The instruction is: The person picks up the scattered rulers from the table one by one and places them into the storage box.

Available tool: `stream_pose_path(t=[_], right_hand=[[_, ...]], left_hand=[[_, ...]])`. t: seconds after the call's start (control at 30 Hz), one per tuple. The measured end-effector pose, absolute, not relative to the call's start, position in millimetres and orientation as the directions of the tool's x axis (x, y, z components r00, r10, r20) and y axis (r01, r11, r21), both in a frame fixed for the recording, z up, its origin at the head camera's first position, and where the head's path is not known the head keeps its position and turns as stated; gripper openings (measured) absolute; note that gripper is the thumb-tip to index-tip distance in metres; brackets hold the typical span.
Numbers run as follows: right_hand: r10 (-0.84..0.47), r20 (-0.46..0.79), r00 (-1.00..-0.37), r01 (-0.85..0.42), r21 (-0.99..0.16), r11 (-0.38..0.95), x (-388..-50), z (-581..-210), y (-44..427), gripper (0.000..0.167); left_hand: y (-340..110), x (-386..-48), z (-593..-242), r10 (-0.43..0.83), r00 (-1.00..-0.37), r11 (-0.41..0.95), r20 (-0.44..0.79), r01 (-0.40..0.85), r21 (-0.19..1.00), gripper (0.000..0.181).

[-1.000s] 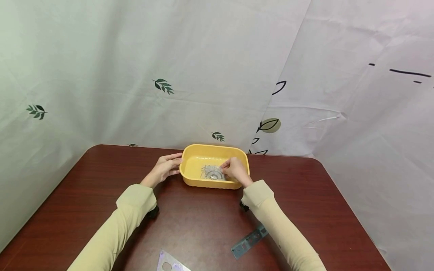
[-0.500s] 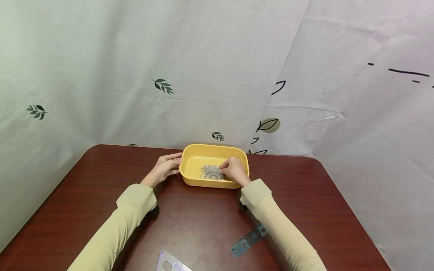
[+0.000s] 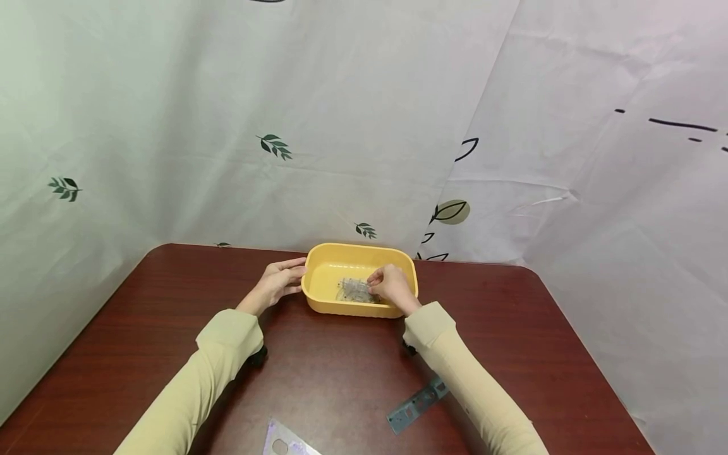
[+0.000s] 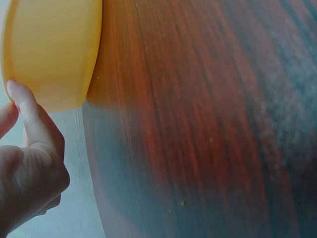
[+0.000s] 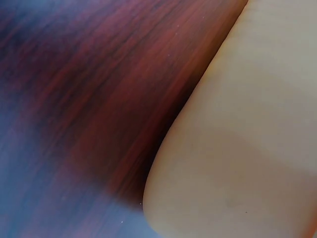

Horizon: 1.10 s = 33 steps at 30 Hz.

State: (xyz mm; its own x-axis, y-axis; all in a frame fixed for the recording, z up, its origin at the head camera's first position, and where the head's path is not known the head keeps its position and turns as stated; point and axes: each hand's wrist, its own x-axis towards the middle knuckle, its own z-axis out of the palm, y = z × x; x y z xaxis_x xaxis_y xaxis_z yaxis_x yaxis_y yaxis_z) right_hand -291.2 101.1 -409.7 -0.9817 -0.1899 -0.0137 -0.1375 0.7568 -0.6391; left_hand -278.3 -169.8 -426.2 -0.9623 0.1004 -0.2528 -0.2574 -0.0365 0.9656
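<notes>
A yellow plastic basin [image 3: 364,311] stands at the back of the table. In the head view my left hand [image 3: 277,282] touches its left end with fairly straight fingers. The left wrist view shows a fingertip of that hand [image 4: 37,144] against the wall by the rim. My right hand [image 3: 392,284] reaches into the basin's right side. Its thumb and fingertips pinch the edge of a see-through, greyish plastic piece [image 3: 354,291] lying low in the basin; its exact kind is too small to tell. In the right wrist view the basin's wall hides that hand.
On the dark red wooden table [image 3: 330,360] a blue-grey strip with cut-outs [image 3: 415,406] lies near the right sleeve. A clear plate with a round hole [image 3: 287,440] is at the front edge of view. A pale patterned cloth [image 3: 352,126] hangs behind.
The see-through piece has shifted in my right hand; its ring shape showed earlier and is now hard to make out. My left hand and the basin stay in place.
</notes>
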Motion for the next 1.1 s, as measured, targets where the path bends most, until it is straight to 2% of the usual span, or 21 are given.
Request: stream_pose_path(t=[0.5,0.8,1.1], right_hand=[[-0.197,0.100,-0.975,-0.214,-0.646,0.732,-275,-392,92,0.013],[-0.307,0.141,-0.941,-0.318,-0.674,0.667,-244,-378,81,0.021],[-0.476,0.155,-0.866,-0.452,-0.651,0.610,-201,-381,63,0.024]], left_hand=[[-169,-279,-428,0.097,-0.962,-0.030,-0.255,-0.259,0.965,0.054],[-169,-279,-429,0.096,-0.964,-0.057,-0.250,-0.256,0.965,0.054],[-168,-281,-429,0.086,-0.965,-0.037,-0.249,-0.252,0.967,0.053]])
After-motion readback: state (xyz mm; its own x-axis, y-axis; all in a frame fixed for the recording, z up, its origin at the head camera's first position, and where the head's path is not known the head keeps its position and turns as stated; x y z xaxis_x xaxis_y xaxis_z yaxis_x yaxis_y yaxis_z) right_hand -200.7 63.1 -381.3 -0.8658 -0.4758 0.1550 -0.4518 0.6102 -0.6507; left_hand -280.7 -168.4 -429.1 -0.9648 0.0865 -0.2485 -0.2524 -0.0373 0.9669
